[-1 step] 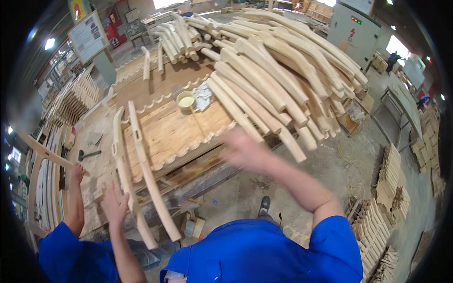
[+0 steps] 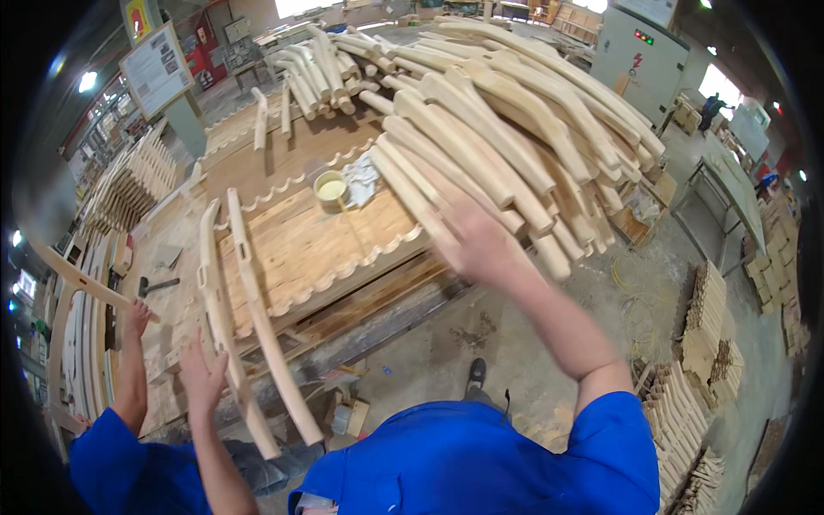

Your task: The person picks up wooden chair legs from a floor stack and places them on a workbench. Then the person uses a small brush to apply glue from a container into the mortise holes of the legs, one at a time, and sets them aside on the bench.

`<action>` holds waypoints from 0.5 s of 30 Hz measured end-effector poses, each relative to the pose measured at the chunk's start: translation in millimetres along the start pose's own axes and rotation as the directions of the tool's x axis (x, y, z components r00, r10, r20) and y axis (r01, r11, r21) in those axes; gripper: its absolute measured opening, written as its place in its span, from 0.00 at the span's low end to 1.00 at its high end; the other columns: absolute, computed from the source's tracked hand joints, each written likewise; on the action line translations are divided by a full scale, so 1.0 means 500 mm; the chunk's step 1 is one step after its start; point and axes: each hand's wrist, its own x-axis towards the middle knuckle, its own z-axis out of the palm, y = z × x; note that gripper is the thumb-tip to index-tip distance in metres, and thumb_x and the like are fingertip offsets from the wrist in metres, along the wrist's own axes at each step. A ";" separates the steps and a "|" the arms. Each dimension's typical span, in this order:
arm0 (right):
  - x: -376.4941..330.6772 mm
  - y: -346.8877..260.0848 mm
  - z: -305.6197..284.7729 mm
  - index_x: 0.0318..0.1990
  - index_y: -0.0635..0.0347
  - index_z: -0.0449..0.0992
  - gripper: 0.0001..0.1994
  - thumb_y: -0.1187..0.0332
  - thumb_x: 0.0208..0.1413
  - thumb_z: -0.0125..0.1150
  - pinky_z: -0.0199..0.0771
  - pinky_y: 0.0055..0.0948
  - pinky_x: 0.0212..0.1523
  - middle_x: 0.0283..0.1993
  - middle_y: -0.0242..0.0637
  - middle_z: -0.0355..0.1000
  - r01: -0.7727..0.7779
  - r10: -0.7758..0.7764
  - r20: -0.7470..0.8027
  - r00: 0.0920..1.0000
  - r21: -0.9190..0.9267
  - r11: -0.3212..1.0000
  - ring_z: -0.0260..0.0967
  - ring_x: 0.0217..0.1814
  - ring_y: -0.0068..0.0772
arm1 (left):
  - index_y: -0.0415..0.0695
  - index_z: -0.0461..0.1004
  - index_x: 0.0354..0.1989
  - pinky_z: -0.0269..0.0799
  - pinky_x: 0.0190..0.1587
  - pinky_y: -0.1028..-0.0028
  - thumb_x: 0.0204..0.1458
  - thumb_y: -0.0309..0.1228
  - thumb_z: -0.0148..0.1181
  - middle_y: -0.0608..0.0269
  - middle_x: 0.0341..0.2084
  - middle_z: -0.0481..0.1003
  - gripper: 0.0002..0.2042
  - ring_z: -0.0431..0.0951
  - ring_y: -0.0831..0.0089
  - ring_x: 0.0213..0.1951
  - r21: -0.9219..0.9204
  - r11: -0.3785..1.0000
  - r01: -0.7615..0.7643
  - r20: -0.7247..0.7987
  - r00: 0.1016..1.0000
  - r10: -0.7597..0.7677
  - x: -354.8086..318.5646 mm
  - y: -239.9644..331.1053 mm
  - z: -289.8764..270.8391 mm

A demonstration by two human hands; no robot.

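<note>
My right hand (image 2: 482, 242) is over the near ends of the left-hand pieces in a big stack of long, curved, pale wooden legs (image 2: 506, 142). Its fingers are smeared and blend with the wood, so a grip cannot be made out. On the left, my left hand (image 2: 203, 373) has its fingers apart and holds nothing. Right beside it lies a slotted wooden leg (image 2: 215, 296), near the thumb. A second slotted leg (image 2: 266, 322) lies to its right, and both overhang the table's near edge.
At far left a co-worker's hand (image 2: 137, 318) grips another wooden piece (image 2: 86, 281). A dark-headed hammer (image 2: 159, 286) lies on the bench. A round tub of pale yellow stuff (image 2: 330, 190) and a white rag (image 2: 360, 178) sit on a scalloped-edge board (image 2: 309, 249). Wooden parts (image 2: 678, 412) are stacked at right.
My right hand has moved right and slightly forward, onto the near legs of the stack. My left hand has barely shifted. The view has moved slightly.
</note>
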 end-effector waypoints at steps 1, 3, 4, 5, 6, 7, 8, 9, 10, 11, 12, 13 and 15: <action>0.027 0.090 -0.089 0.53 0.60 0.68 0.22 0.68 0.49 0.61 0.60 0.38 0.60 0.55 0.48 0.65 0.002 -0.018 -0.260 0.965 -0.062 0.998 0.60 0.59 0.48 | 0.44 0.55 0.63 0.61 0.54 0.63 0.51 0.36 0.56 0.49 0.53 0.66 0.31 0.68 0.59 0.49 0.033 0.998 -0.049 0.049 0.998 0.047 0.056 0.065 -0.047; 0.094 0.171 -0.267 0.51 0.59 0.70 0.21 0.64 0.49 0.61 0.59 0.41 0.60 0.55 0.49 0.66 -0.106 -0.025 -0.382 0.924 -0.318 0.942 0.60 0.59 0.50 | 0.42 0.58 0.62 0.60 0.56 0.64 0.50 0.35 0.58 0.49 0.51 0.67 0.30 0.69 0.60 0.51 -0.115 0.992 -0.057 0.186 0.979 0.078 0.116 0.172 -0.111; 0.104 0.264 -0.355 0.51 0.60 0.70 0.22 0.61 0.48 0.60 0.59 0.40 0.60 0.54 0.49 0.67 -0.202 -0.080 -0.439 0.895 -0.560 0.804 0.61 0.58 0.49 | 0.42 0.58 0.62 0.61 0.56 0.65 0.50 0.35 0.58 0.50 0.50 0.69 0.29 0.69 0.62 0.51 -0.341 0.937 -0.076 0.243 0.956 0.166 0.169 0.240 -0.121; 0.104 0.333 -0.419 0.51 0.60 0.70 0.22 0.61 0.48 0.59 0.65 0.39 0.54 0.52 0.46 0.68 -0.234 -0.038 -0.431 0.901 -0.558 0.796 0.65 0.53 0.45 | 0.42 0.59 0.61 0.61 0.56 0.66 0.50 0.34 0.59 0.51 0.48 0.70 0.29 0.70 0.63 0.51 -0.541 0.839 -0.057 0.282 0.928 0.245 0.219 0.311 -0.125; 0.109 0.382 -0.466 0.51 0.60 0.70 0.22 0.62 0.48 0.58 0.71 0.37 0.47 0.50 0.43 0.70 -0.263 0.009 -0.417 0.909 -0.556 0.789 0.69 0.49 0.40 | 0.41 0.60 0.61 0.62 0.56 0.67 0.51 0.34 0.59 0.53 0.47 0.71 0.28 0.70 0.65 0.51 -0.758 0.648 0.081 0.360 0.879 0.312 0.268 0.404 -0.127; 0.126 0.410 -0.501 0.51 0.60 0.70 0.22 0.61 0.48 0.59 0.72 0.37 0.44 0.48 0.43 0.70 -0.355 0.218 -0.344 0.913 -0.410 0.840 0.70 0.46 0.39 | 0.41 0.60 0.60 0.62 0.56 0.68 0.51 0.35 0.58 0.55 0.45 0.72 0.28 0.70 0.68 0.51 -0.887 0.403 0.224 0.389 0.833 0.393 0.318 0.504 -0.133; 0.134 0.436 -0.519 0.51 0.61 0.69 0.23 0.61 0.48 0.59 0.73 0.37 0.41 0.47 0.42 0.70 -0.460 0.415 -0.211 0.885 -0.256 0.850 0.71 0.44 0.37 | 0.42 0.59 0.61 0.64 0.55 0.70 0.53 0.35 0.57 0.57 0.46 0.71 0.27 0.70 0.70 0.51 -0.921 0.358 0.155 0.321 0.824 0.468 0.356 0.582 -0.117; 0.138 0.459 -0.530 0.51 0.61 0.69 0.23 0.60 0.48 0.59 0.75 0.37 0.38 0.45 0.41 0.70 -0.577 0.577 -0.039 0.816 -0.115 0.809 0.72 0.41 0.36 | 0.42 0.57 0.62 0.65 0.55 0.69 0.54 0.36 0.56 0.56 0.47 0.71 0.28 0.69 0.69 0.51 -0.932 0.360 0.036 0.242 0.800 0.549 0.397 0.669 -0.121; 0.154 0.461 -0.508 0.50 0.62 0.68 0.22 0.60 0.50 0.59 0.76 0.35 0.33 0.43 0.42 0.70 -0.601 0.594 0.107 0.797 0.047 0.798 0.73 0.38 0.33 | 0.43 0.53 0.64 0.66 0.54 0.68 0.54 0.38 0.56 0.55 0.49 0.70 0.30 0.70 0.68 0.51 -0.944 0.323 0.065 0.249 0.784 0.569 0.432 0.744 -0.118; 0.163 0.455 -0.484 0.49 0.63 0.68 0.21 0.59 0.51 0.58 0.77 0.33 0.29 0.42 0.42 0.70 -0.628 0.580 0.253 0.774 0.195 0.754 0.73 0.35 0.31 | 0.43 0.50 0.65 0.68 0.52 0.67 0.54 0.40 0.56 0.54 0.51 0.68 0.33 0.70 0.68 0.50 -0.947 0.202 0.249 0.320 0.780 0.538 0.466 0.818 -0.112; 0.154 0.469 -0.475 0.50 0.65 0.67 0.21 0.60 0.53 0.57 0.77 0.32 0.30 0.41 0.43 0.69 -0.680 0.563 0.382 0.733 0.400 0.614 0.72 0.32 0.32 | 0.43 0.46 0.66 0.71 0.48 0.65 0.54 0.42 0.57 0.55 0.53 0.65 0.36 0.70 0.69 0.49 -0.916 0.060 0.396 0.362 0.753 0.550 0.500 0.884 -0.089; 0.143 0.487 -0.470 0.50 0.66 0.66 0.20 0.61 0.54 0.55 0.77 0.31 0.30 0.40 0.44 0.69 -0.718 0.516 0.505 0.692 0.556 0.419 0.71 0.30 0.33 | 0.43 0.44 0.67 0.72 0.47 0.64 0.53 0.42 0.57 0.55 0.53 0.64 0.37 0.70 0.69 0.48 -0.874 0.004 0.486 0.406 0.724 0.559 0.529 0.955 -0.073; 0.145 0.495 -0.456 0.48 0.69 0.66 0.19 0.60 0.57 0.51 0.77 0.28 0.27 0.38 0.44 0.69 -0.717 0.527 0.523 0.671 0.638 0.280 0.71 0.31 0.31 | 0.44 0.39 0.68 0.73 0.43 0.63 0.52 0.42 0.59 0.56 0.52 0.61 0.42 0.69 0.71 0.43 -0.800 -0.025 0.600 0.503 0.692 0.517 0.581 1.084 -0.043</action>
